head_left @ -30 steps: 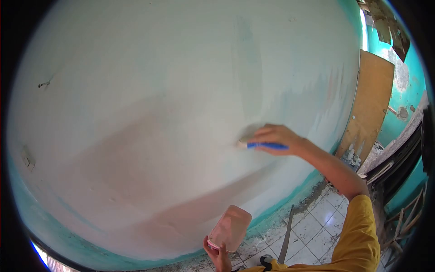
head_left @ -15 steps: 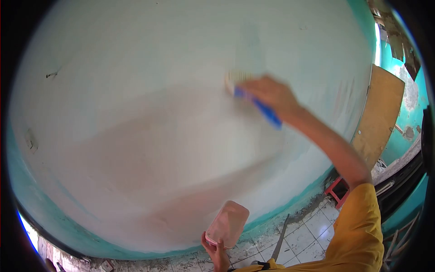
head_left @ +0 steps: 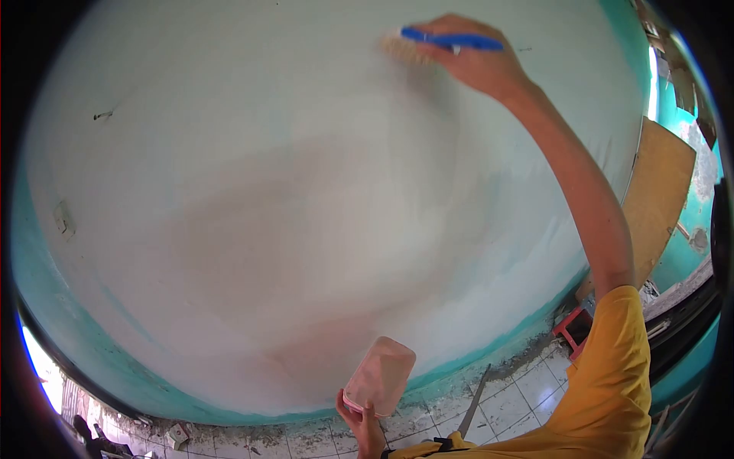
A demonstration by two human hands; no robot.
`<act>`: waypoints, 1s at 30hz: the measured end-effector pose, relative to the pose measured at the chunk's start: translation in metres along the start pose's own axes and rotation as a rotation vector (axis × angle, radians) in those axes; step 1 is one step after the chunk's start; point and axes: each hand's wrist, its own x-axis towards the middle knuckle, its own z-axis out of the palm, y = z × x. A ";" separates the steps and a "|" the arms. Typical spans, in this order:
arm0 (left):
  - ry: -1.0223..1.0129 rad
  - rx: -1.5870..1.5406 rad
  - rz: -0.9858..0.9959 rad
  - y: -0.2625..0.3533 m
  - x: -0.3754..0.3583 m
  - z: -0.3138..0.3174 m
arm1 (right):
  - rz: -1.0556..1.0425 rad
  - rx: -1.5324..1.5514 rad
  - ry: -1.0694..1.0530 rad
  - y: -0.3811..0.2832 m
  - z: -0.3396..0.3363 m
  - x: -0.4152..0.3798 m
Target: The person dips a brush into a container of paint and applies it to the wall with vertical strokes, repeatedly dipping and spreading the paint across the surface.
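My right hand [head_left: 470,57] is raised high against the wall [head_left: 321,206], its fingers wrapped round a wide paint brush [head_left: 451,39] with a blue handle. The pale bristles are at the wall surface and slightly blurred. White paint covers most of the wall, with turquoise showing along its edges. Low down, my left hand [head_left: 365,428] grips the lower end of a pink plastic tub [head_left: 380,376], thumb on the near side. The tub is tilted in front of the wall, and I cannot make out how much paint is in it.
A brown board [head_left: 661,191] leans at the right. Below it stands a red plastic stool [head_left: 573,330]. A long flat strip [head_left: 475,402] lies on the dirty tiled floor [head_left: 505,398]. A small box [head_left: 177,437] sits by the wall's foot. A wall fitting [head_left: 64,220] is at the left.
My right hand has swept the brush upward along the wall, and the handle has turned from slanting down to nearly level. My left hand with the tub has hardly moved.
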 end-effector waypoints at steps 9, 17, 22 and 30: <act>-0.013 -0.060 -0.011 0.007 -0.001 -0.004 | -0.142 0.138 -0.449 -0.088 0.036 -0.194; 0.025 -0.044 -0.047 0.015 0.001 -0.004 | 0.189 0.357 -0.533 -0.047 0.032 -0.119; 0.035 0.125 -0.058 0.014 0.006 -0.001 | -0.002 -0.105 -0.044 0.005 -0.005 0.021; 0.008 0.182 -0.063 0.013 0.005 -0.012 | -0.163 -0.102 -0.357 -0.069 0.019 -0.117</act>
